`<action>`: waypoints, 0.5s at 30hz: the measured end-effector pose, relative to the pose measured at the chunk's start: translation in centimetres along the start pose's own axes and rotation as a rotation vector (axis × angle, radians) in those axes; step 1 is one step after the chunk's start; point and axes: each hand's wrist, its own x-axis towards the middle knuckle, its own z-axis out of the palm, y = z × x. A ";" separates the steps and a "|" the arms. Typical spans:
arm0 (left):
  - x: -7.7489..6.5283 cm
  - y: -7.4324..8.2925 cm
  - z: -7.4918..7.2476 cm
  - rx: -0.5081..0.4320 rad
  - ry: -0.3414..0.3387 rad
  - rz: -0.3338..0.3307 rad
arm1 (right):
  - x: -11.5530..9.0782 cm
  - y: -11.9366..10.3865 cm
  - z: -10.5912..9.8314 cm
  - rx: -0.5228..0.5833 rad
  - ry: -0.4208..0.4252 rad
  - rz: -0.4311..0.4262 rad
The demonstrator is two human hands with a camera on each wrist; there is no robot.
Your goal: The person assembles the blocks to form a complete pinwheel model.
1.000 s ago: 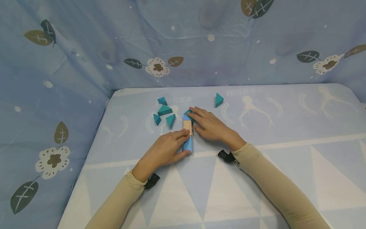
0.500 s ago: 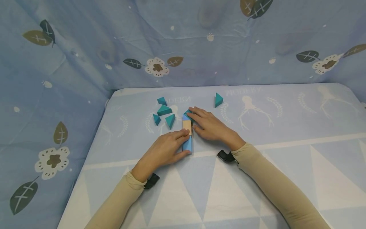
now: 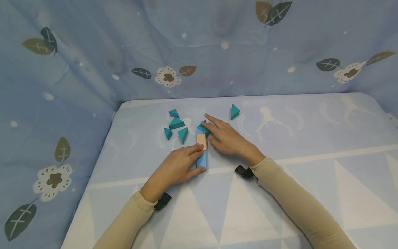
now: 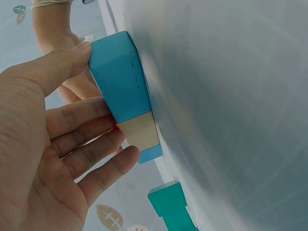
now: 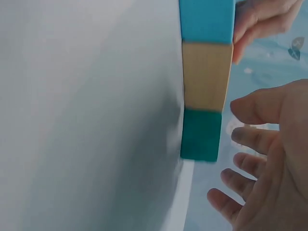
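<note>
A narrow row of blocks lies on the table in front of me. A blue block forms its near end, with a pale wooden block behind it. Small blue and teal triangular blocks make up the far end. My left hand rests along the row, its thumb touching the blue block's near end and its fingers lightly bent against the side. Over the far right side is my right hand, fingers spread. The right wrist view shows a gap between those fingers and the teal block.
Several loose teal triangular blocks, one of them here, lie left of the row. Another teal triangular block sits alone at the back right. A patterned blue curtain hangs behind the table and along its left side.
My right fingers have lifted and spread slightly above the teal triangular blocks. The left hand stays on the row. The head view has tilted up a little.
</note>
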 end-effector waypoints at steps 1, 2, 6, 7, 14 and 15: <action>-0.1 0.0 0.0 0.003 0.002 0.001 | 0.0 0.1 -0.1 0.000 0.005 0.010; -0.1 0.0 0.1 0.006 0.005 0.002 | -0.1 0.2 -0.3 -0.002 0.009 0.022; -0.2 0.0 0.1 0.010 0.012 0.004 | -0.3 1.0 -1.4 -0.010 0.027 0.066; -0.2 0.0 0.1 0.011 0.011 0.005 | -0.4 1.2 -1.8 -0.018 0.032 0.081; -0.2 0.0 0.1 0.000 -0.006 -0.004 | -1.2 3.0 -3.7 -0.072 0.004 0.273; -0.2 0.0 0.1 0.000 -0.008 -0.005 | -1.3 3.2 -3.9 -0.077 -0.001 0.295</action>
